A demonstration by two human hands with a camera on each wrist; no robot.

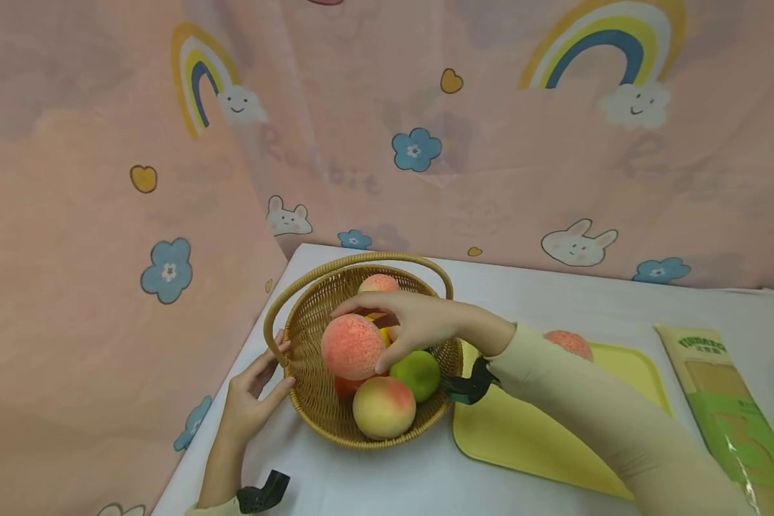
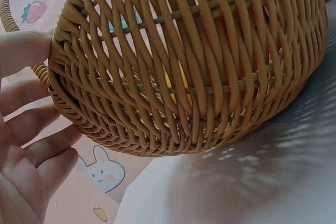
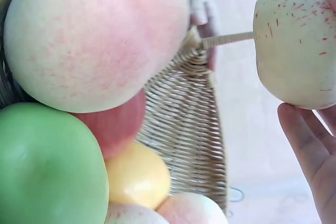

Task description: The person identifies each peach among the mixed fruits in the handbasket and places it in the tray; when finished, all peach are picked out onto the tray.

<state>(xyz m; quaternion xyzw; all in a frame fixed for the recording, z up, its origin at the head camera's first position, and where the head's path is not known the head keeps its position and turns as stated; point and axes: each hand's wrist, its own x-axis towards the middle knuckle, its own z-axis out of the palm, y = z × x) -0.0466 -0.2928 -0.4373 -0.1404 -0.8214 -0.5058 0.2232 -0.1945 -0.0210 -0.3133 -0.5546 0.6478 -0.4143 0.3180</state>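
Right hand grips peach over basket, tray lies to its right; left hand, fingers relaxed, steadies basket rim.

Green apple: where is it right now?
In the head view, the green apple sits in the basket on its right side, beside a peach and just under the right hand, left of the yellow tray.

R grip curled, holding; L grip relaxed.
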